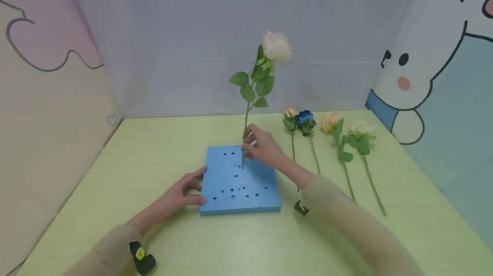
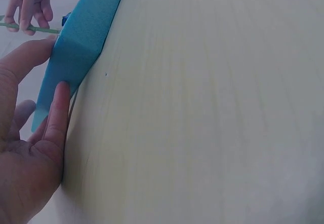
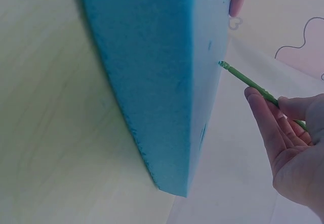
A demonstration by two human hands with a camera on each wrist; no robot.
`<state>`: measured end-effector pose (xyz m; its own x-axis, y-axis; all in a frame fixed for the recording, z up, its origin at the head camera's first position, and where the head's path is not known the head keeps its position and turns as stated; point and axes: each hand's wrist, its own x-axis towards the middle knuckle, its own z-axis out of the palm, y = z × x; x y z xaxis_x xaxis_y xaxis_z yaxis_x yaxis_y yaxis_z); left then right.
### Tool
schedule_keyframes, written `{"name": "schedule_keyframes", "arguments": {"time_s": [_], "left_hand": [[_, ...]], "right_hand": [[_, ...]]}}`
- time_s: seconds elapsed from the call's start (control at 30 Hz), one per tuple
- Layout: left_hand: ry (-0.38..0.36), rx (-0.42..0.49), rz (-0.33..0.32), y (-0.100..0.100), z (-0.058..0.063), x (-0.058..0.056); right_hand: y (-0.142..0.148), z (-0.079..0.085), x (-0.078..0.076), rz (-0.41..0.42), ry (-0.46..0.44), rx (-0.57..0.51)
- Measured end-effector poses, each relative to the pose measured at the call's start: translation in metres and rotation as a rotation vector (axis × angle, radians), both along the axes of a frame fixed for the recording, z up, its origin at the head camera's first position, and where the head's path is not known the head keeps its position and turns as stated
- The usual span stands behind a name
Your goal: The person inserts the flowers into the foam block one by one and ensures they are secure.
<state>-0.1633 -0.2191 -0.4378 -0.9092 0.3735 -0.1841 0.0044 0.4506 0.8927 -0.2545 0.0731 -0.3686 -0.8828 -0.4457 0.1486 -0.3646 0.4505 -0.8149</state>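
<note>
White rose over the blue board, its stem tip the point I watch

On my feed the right hand (image 1: 263, 145) pinches the white rose (image 1: 263, 86) low on its green stem (image 3: 248, 81), the flower leaning slightly right above the blue board (image 1: 252, 178). The tip is at or just off the top face; I cannot tell whether it touches or sits in one of the holes (image 1: 236, 176). The left hand (image 1: 185, 192) is spread, thumb and fingers against the board's left side.

My worry is the weight up high: with so much of the rose above the pinch, the stem could swing, and the tip could miss a hole or scuff the face. Too hard a push might bend it. Should the left hand lift, the board could slide.

The bench (image 1: 161, 147) is pale yellow-green. On its right lie a small peach rose (image 1: 290, 113), a blue rose (image 1: 306, 118), a larger peach rose (image 1: 331, 123) and a cream rose (image 1: 363, 132); a low sweep of the right sleeve (image 1: 335, 199) might drag them. Behind hangs a pale creased cloth (image 1: 192, 53), between cartoon-painted panels (image 1: 450, 96)
</note>
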Motion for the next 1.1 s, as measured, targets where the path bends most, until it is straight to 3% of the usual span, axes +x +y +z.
{"name": "schedule_keyframes", "arguments": {"time_s": [0.33,0.77,1.1], "left_hand": [[-0.003,-0.015,0.01,0.0008,-0.0018,0.0002],[0.009,-0.024,0.014,-0.0002,-0.0038,0.0003],[0.033,-0.025,-0.008,-0.0021,-0.0031,0.0007]], "right_hand": [[-0.011,0.0001,0.0009,0.029,0.095,0.074],[-0.0112,-0.0024,0.0,0.08,0.067,0.009],[-0.0116,0.0025,0.0013,0.104,0.061,0.053]]}}
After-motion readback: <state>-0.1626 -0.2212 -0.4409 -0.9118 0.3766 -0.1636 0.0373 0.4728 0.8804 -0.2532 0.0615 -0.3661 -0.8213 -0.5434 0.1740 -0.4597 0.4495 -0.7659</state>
